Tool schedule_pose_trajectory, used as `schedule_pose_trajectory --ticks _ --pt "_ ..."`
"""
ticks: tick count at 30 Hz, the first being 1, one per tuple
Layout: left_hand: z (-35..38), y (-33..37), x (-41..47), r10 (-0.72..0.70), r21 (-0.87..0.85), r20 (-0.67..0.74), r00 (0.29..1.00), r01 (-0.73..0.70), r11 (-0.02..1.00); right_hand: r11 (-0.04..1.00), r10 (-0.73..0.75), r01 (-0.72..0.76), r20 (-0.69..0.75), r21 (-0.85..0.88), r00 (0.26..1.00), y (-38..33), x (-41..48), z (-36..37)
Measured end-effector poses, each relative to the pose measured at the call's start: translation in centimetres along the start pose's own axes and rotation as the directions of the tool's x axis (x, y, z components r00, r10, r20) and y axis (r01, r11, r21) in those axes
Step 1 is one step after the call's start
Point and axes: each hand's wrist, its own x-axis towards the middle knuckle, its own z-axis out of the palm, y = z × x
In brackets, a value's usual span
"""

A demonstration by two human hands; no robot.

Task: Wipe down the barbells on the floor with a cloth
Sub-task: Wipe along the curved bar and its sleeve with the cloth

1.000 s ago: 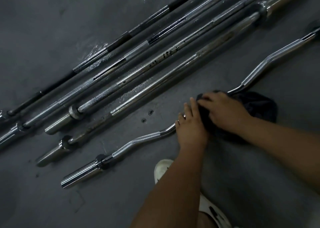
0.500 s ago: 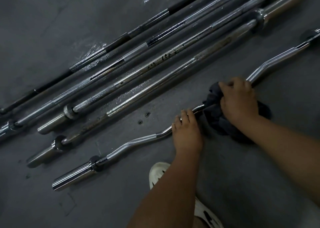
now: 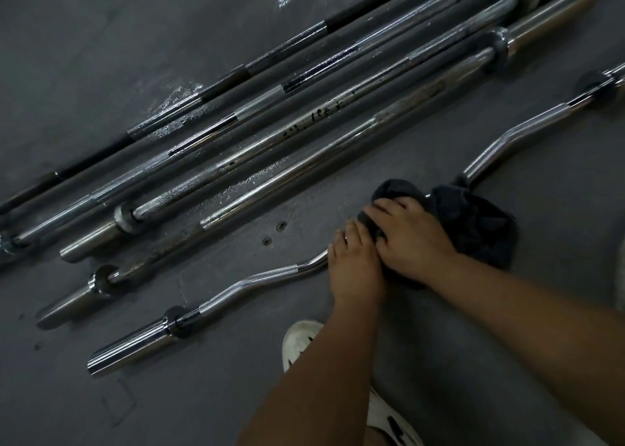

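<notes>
Curl bar [image 3: 263, 274]: lies on the floor [image 3: 101, 56], nearest you, beside a row of straight barbells [image 3: 304, 165] laid side by side.
Your left hand [image 3: 355, 266]: fingers together, curled over the curl bar near its middle bend.
Your right hand [image 3: 412, 242]: touching the left, fingers clamped on a dark cloth [image 3: 473, 222] bunched over the bar's centre.
White shoe [image 3: 299, 340]: on the floor under your left forearm.

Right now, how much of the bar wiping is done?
Nothing is plainly finished. In hand: the right hand presses the cloth on the middle of the curl bar while the left hand holds it. Left: its ends, and likely the four straight bars, some speckled wet.
</notes>
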Motion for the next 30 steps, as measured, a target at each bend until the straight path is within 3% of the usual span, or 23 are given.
schedule_pose_trajectory --ticks 2,4,6,7,9,11,12,15,16,19,20,22,24,26,28,30 --pt "-0.1 -0.3 -0.2 0.014 -0.006 0.007 1.0 -0.014 1.0 0.995 -0.096 0.096 0.062 0.003 0.993 2.9 1.0 -1.0" --pt "-0.2 -0.4 -0.2 0.019 -0.015 0.03 0.999 -0.019 1.0 0.996 0.02 -0.023 -0.038 -0.087 0.999 7.2 1.4 -2.6" --pt "0.0 -0.1 -0.3 0.004 -0.014 0.026 1.0 -0.004 1.0 0.977 0.143 -0.16 -0.122 -0.14 0.982 7.1 0.6 -2.3" --pt "-0.1 0.2 -0.3 -0.014 -0.017 0.014 1.0 0.014 1.0 0.981 0.128 -0.136 -0.065 -0.139 0.99 5.2 0.0 -1.6" --pt "0.1 0.3 -0.5 -0.034 -0.016 0.007 0.999 0.035 0.999 0.997 -0.045 0.048 0.056 -0.064 0.997 1.0 -1.5 0.9" --pt "-0.1 0.0 -0.6 -0.021 -0.017 0.047 0.999 0.021 1.0 0.985 -0.16 0.165 0.105 -0.039 0.981 1.4 -1.6 0.2" --pt "-0.2 -0.2 -0.5 -0.007 -0.019 0.054 0.999 0.008 1.0 0.989 -0.131 0.135 0.065 -0.062 0.989 3.3 -1.0 -0.6" --pt "-0.1 -0.2 -0.5 -0.009 -0.006 0.06 0.998 0.009 1.0 0.969 0.191 -0.197 -0.052 -0.147 0.98 6.7 -0.3 -2.1" --pt "0.1 0.0 -0.5 -0.023 0.005 0.05 0.998 0.023 1.0 0.971 0.18 -0.182 -0.032 -0.152 0.983 5.9 -0.4 -1.7" --pt "0.2 0.2 -0.3 -0.056 0.01 0.018 0.998 0.055 0.998 0.985 -0.152 0.162 0.137 -0.065 0.979 2.2 -1.1 -0.4" --pt "0.2 0.1 -0.2 -0.035 0.003 0.043 0.998 0.035 0.999 0.974 -0.223 0.225 0.134 0.001 0.966 2.6 -0.7 -1.4" --pt "0.3 -0.3 -0.1 -0.012 -0.007 0.059 0.998 0.012 1.0 0.989 -0.139 0.139 0.013 0.043 0.99 5.1 0.8 -3.4" --pt "0.2 -0.2 -0.3 -0.018 -0.003 0.029 0.999 0.018 1.0 0.993 0.11 -0.114 -0.138 -0.019 0.984 7.9 1.4 -4.2" --pt "0.2 0.2 -0.5 -0.031 -0.014 0.031 0.999 0.031 0.999 0.961 0.264 -0.272 -0.14 -0.043 0.954 7.6 0.6 -2.7" --pt "-0.1 0.4 -0.5 -0.035 -0.024 0.052 0.998 0.036 0.999 0.977 0.208 -0.211 -0.097 -0.025 0.973 4.6 -0.8 -0.3" --pt "-0.3 0.2 -0.4 -0.033 -0.021 0.057 0.998 0.034 0.999 1.0 0.009 -0.009 -0.01 -0.007 1.0 2.2 -1.4 1.0"
